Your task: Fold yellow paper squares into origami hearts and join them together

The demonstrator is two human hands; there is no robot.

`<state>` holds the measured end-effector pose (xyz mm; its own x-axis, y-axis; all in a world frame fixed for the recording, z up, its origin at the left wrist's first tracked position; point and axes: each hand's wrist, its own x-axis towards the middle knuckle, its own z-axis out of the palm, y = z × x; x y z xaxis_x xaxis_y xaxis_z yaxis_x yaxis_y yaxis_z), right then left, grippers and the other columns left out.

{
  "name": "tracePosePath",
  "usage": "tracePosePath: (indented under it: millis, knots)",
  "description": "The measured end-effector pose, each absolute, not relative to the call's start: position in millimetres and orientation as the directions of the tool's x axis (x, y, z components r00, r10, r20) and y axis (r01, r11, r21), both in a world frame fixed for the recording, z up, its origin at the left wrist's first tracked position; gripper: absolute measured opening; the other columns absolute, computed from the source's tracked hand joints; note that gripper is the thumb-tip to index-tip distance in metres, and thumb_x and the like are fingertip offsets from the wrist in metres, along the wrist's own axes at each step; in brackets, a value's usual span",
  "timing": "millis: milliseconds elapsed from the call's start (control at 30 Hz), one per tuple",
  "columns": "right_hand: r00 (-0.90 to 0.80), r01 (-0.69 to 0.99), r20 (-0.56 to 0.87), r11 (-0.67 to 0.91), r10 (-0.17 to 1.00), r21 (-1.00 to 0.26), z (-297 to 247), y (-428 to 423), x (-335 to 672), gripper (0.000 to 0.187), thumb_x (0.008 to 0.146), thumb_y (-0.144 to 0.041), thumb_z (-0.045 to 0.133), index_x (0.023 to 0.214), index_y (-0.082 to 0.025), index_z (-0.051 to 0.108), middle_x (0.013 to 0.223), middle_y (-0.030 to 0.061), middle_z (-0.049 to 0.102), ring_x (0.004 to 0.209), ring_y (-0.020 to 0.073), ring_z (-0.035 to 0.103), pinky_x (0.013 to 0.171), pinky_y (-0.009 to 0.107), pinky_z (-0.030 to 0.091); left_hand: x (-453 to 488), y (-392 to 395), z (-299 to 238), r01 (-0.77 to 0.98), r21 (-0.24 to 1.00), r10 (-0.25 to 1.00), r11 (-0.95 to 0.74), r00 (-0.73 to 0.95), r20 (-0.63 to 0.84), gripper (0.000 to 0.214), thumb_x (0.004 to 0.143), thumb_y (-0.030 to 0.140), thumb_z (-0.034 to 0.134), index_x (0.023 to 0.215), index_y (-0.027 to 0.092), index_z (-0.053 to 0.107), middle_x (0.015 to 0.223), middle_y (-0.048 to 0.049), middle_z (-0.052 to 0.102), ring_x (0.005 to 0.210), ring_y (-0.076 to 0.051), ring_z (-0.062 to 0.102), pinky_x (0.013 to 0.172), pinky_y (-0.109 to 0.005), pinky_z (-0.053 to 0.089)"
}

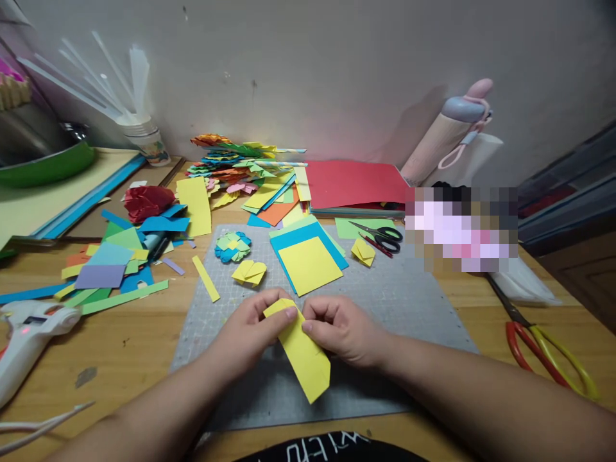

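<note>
A folded strip of yellow paper (304,359) with cut-off corners is tilted above the grey cutting mat (385,391). My left hand (260,321) grips its upper end, thumb on top and fingers behind. At its right edge, my right hand (337,327) pinches the paper between thumb and curled fingers. Just beyond my hands lie a folded yellow paper heart (249,273) and a stack topped by a yellow paper square (310,264). Another small folded yellow paper piece (362,253) rests to the right, near black-handled scissors (385,237). A blue and green paper flower (233,246) sits farther left.
At left are a white glue gun (29,333), coloured paper scraps (101,276) and a red crumpled paper flower (149,203). Behind stand a paper cup (151,144) of sticks and red paper sheets (356,185). Large red-and-yellow-handled scissors (543,346) and a bottle (447,131) are right.
</note>
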<state>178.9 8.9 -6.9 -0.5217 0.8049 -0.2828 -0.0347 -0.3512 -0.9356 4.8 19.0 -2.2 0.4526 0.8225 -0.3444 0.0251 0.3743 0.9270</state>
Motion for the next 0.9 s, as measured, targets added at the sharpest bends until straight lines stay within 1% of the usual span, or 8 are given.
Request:
tracePosePath:
  millis: [67,200,333,467,533,600,733,900]
  knots:
    - [-0.516,-0.025,-0.303,-0.368,0.801,-0.930,-7.7,8.5,179.0,0.032,0.075,-0.043,0.065,0.066,-0.017,0.048,0.057,-0.0061,0.043,0.050,0.0064,0.036,0.047,0.020,0.030,3.1,20.5,-1.4,0.022,0.929,0.833,0.369,0.437,-0.341,0.028,0.077,0.041,0.064,0.071,0.015,0.056,0.057,0.0044,0.049,0.053,-0.009,0.040,0.051,-0.020,0.029]
    - [-0.515,-0.068,-0.315,-0.404,0.797,-0.912,-10.6,6.2,179.3,0.023,0.077,-0.039,0.061,0.079,-0.017,0.053,0.066,-0.0030,0.051,0.055,0.0095,0.047,0.051,0.023,0.039,1.4,21.7,-2.6,0.001,0.941,0.882,0.339,0.347,-0.318,0.027,0.079,0.039,0.062,0.070,0.015,0.054,0.056,0.0058,0.044,0.053,-0.008,0.037,0.051,-0.020,0.028]
    - [-0.524,-0.070,-0.341,-0.439,0.780,-0.896,-12.2,5.2,179.7,0.019,0.082,-0.037,0.052,0.081,-0.018,0.051,0.063,-0.0034,0.050,0.050,0.0112,0.047,0.047,0.025,0.040,-0.3,21.1,-3.5,-0.019,0.928,0.878,0.371,0.333,-0.344,0.023,0.080,0.036,0.058,0.070,0.016,0.052,0.058,0.0049,0.046,0.055,-0.009,0.038,0.053,-0.021,0.029]
    - [-0.498,0.056,-0.248,-0.254,0.831,-0.966,-9.2,6.0,181.7,0.014,0.082,-0.029,0.049,0.076,-0.017,0.052,0.066,-0.0033,0.045,0.060,0.0102,0.041,0.056,0.024,0.034,-0.1,21.8,3.3,0.090,0.943,0.864,0.319,0.382,-0.329,0.014,0.074,0.028,0.061,0.078,0.016,0.054,0.068,0.0034,0.052,0.061,-0.010,0.044,0.057,-0.022,0.034]
    - [-0.513,0.118,-0.204,-0.167,0.834,-0.979,-7.7,5.7,182.4,0.016,0.083,-0.030,0.047,0.074,-0.017,0.051,0.066,-0.0033,0.043,0.061,0.0107,0.039,0.057,0.024,0.033,1.1,21.9,7.4,0.168,0.944,0.853,0.283,0.406,-0.327,0.013,0.072,0.025,0.062,0.080,0.017,0.055,0.071,0.0030,0.054,0.063,-0.010,0.045,0.058,-0.022,0.034]
    - [-0.530,0.145,-0.192,-0.135,0.826,-0.980,-7.2,5.0,182.6,0.018,0.084,-0.032,0.046,0.074,-0.017,0.049,0.066,-0.0033,0.042,0.061,0.0110,0.038,0.056,0.024,0.032,2.4,21.5,9.9,0.205,0.937,0.840,0.283,0.418,-0.345,0.012,0.072,0.025,0.061,0.078,0.017,0.055,0.069,0.0033,0.053,0.062,-0.011,0.045,0.058,-0.022,0.034]
    - [-0.546,0.160,-0.174,-0.102,0.819,-0.982,-8.0,3.6,182.4,0.020,0.087,-0.034,0.044,0.077,-0.017,0.050,0.067,-0.0032,0.042,0.061,0.0110,0.038,0.055,0.023,0.033,2.4,20.4,8.3,0.169,0.921,0.824,0.350,0.413,-0.389,0.013,0.075,0.030,0.057,0.078,0.018,0.052,0.064,0.0044,0.050,0.060,-0.011,0.044,0.056,-0.023,0.032]
    - [-0.564,0.218,-0.117,0.011,0.817,-0.976,-8.8,3.4,181.6,0.021,0.091,-0.033,0.044,0.078,-0.017,0.051,0.068,-0.0030,0.044,0.062,0.0109,0.040,0.057,0.023,0.034,-1.7,21.7,-1.3,0.077,0.934,0.842,0.348,0.413,-0.348,0.012,0.067,0.025,0.059,0.064,0.017,0.051,0.068,0.0019,0.052,0.066,-0.013,0.046,0.062,-0.026,0.033]
